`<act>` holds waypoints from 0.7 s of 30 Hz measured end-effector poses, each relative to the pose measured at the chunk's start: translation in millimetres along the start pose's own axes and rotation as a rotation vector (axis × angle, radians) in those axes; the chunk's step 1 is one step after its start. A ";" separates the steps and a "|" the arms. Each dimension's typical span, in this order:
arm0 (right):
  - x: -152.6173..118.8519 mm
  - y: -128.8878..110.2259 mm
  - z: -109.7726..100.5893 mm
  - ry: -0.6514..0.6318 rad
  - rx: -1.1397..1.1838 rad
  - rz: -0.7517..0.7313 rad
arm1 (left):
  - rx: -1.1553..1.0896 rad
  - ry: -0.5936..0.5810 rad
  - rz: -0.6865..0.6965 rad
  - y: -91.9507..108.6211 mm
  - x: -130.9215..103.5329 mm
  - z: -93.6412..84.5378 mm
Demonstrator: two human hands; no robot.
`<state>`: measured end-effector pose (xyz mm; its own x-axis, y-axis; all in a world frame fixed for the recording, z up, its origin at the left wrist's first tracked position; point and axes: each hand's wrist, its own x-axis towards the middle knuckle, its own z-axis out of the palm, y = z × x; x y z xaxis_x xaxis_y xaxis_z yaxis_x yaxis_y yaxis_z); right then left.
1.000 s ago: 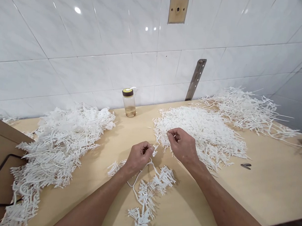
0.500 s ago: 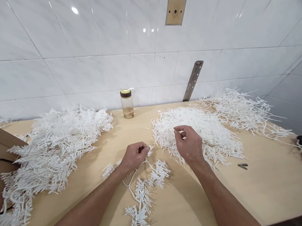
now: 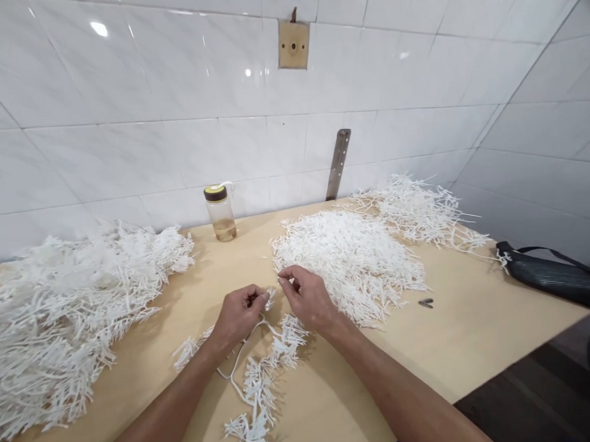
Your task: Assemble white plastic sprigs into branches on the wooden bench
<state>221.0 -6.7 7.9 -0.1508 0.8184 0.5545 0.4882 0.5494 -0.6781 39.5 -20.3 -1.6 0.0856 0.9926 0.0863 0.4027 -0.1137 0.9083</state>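
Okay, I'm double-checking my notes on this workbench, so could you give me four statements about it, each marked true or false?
1. The left hand pinches a white branched piece. True.
2. The bottle lies on its side. False: it stands upright.
3. The black bag is to the right of the small dark tool. True.
4. The right hand is touching the bottle. False: they are apart.
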 end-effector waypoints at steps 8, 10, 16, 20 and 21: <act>0.6 3.6 -5.1 -0.045 -0.020 0.011 | 0.009 0.019 0.023 1.7 -1.7 1.5; 0.3 1.7 -5.1 -0.066 0.005 0.029 | 0.011 0.022 0.010 1.3 -1.9 1.7; -1.8 1.2 -2.9 -0.167 0.062 0.135 | 0.011 0.011 -0.019 0.9 -2.8 2.6; -3.1 9.9 2.8 -0.241 0.061 0.184 | 0.002 0.016 -0.012 0.9 -2.7 2.9; -3.3 12.0 4.2 -0.260 0.074 0.192 | -0.006 0.014 -0.012 0.8 -2.5 3.0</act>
<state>223.7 -2.1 -4.1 -0.2811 0.9185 0.2781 0.4668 0.3841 -0.7966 42.3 -23.0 -2.3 0.0685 0.9943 0.0812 0.3982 -0.1018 0.9116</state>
